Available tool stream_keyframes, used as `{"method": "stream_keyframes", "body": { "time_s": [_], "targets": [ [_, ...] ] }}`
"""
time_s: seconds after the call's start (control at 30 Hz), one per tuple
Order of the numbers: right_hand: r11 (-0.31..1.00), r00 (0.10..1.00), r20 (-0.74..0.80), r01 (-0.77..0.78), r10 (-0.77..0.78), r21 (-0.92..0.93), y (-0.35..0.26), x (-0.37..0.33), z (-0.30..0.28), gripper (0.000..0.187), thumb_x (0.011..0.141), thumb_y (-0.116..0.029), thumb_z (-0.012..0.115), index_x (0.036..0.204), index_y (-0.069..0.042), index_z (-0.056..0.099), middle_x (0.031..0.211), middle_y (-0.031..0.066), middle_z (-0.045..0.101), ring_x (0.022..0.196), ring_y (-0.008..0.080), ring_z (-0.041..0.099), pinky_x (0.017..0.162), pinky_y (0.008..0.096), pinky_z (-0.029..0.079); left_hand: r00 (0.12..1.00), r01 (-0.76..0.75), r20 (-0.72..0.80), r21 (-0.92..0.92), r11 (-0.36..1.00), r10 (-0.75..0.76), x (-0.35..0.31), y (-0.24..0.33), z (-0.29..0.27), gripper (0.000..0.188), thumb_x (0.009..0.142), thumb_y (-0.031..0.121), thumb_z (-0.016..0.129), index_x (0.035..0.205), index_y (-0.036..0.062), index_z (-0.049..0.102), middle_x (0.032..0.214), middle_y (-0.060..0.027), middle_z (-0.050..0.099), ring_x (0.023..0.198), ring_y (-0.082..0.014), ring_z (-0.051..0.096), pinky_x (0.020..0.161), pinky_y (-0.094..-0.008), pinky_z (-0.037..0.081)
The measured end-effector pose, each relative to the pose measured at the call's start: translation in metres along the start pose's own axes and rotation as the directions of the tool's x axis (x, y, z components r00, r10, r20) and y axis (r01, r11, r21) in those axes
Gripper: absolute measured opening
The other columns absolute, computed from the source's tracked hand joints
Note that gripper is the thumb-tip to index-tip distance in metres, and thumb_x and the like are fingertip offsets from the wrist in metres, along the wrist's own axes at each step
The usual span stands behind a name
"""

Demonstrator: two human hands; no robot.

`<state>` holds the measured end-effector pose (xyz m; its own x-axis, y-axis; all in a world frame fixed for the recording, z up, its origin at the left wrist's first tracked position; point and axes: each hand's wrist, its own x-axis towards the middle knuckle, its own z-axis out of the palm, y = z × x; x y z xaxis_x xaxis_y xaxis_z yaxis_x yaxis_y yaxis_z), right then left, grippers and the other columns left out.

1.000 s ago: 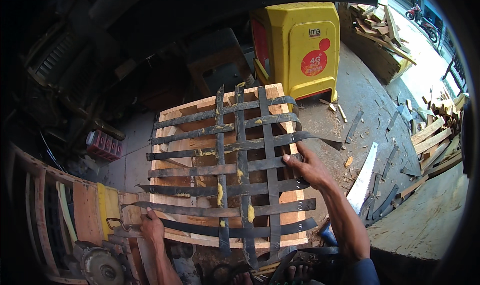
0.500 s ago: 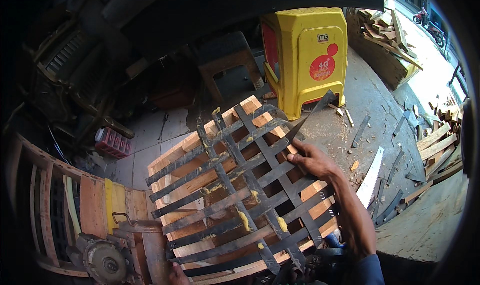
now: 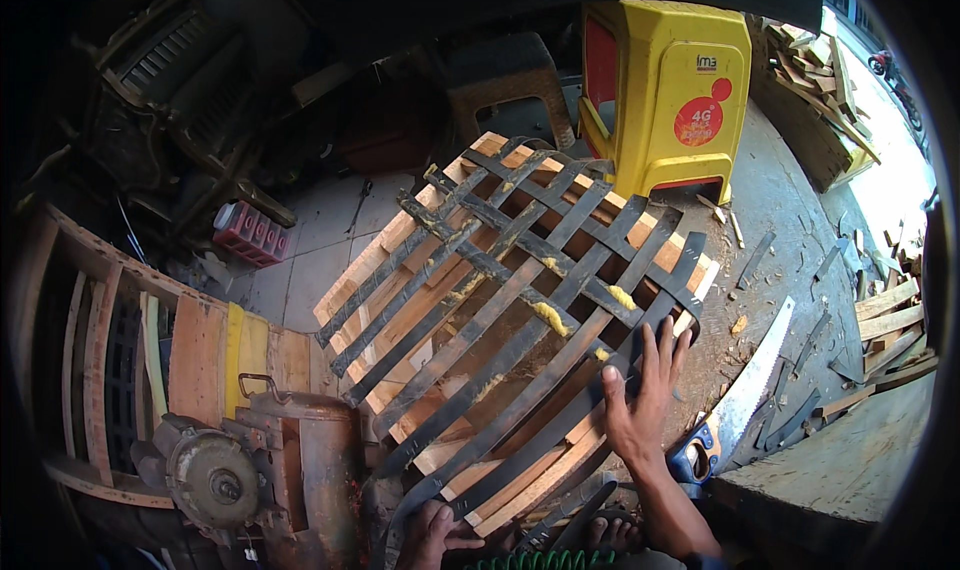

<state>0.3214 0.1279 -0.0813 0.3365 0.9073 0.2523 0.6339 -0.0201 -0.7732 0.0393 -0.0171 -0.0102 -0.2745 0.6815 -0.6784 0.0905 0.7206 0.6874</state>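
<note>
A wooden frame (image 3: pixel 570 470) lies tilted before me, with black rubber-like strips (image 3: pixel 520 280) woven across it. Yellowish clumps (image 3: pixel 550 318) stick to several strips. My right hand (image 3: pixel 645 395) rests open at the frame's right side, its spread fingers lying against a strip near the edge. At the near corner my left hand (image 3: pixel 430 532) is closed, its fingers curled on the end of a black strip; part of that hand is cut off by the lower edge. Loose strip ends stick out along the far right side of the frame.
A hand saw (image 3: pixel 745 390) lies on the floor to the right among strip offcuts and wood chips. Beyond the frame stands a yellow stool (image 3: pixel 690 100). A metal machine (image 3: pixel 225 470) is at the lower left. Wood scraps (image 3: pixel 810 80) are piled at the far right.
The frame has turned and shifted in view. My right hand has left the far right edge and come nearer, its fingers now spread. More of my left hand shows at the near corner.
</note>
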Motion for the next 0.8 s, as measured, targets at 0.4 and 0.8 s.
{"method": "stream_keyframes", "body": {
  "time_s": [0.4, 0.8],
  "targets": [
    [0.986, 0.980, -0.113, 0.156, -0.161, -0.052, 0.004, 0.107, -0.025, 0.056, 0.096, -0.022, 0.065, 0.142, 0.002, 0.046, 0.150, 0.0315, 0.039, 0.144, 0.0477, 0.031, 0.118, 0.0540, 0.027, 0.394, -0.741, 0.902, 0.199, 0.641, 0.177, 0.050, 0.091, 0.057, 0.052, 0.105, 0.032, 0.055, 0.144, -0.0020, 0.050, 0.116, -0.0199, 0.072, 0.101, -0.0231, 0.072, 0.079, -0.0295, 0.060],
    [0.959, 0.978, 0.194, -0.129, 0.080, 0.253, 0.024, 0.001, -0.004, 0.075, 0.102, -0.028, 0.055, 0.158, 0.001, 0.015, 0.161, 0.0329, 0.016, 0.152, 0.0426, 0.016, 0.123, 0.0434, 0.019, 0.745, -0.003, -0.332, 0.866, 0.500, 0.579, 0.232, 0.173, -0.048, 0.077, 0.103, 0.061, 0.025, 0.132, -0.0046, 0.053, 0.123, -0.0321, 0.062, 0.118, -0.0471, 0.059, 0.103, -0.0557, 0.040]
  ]
}}
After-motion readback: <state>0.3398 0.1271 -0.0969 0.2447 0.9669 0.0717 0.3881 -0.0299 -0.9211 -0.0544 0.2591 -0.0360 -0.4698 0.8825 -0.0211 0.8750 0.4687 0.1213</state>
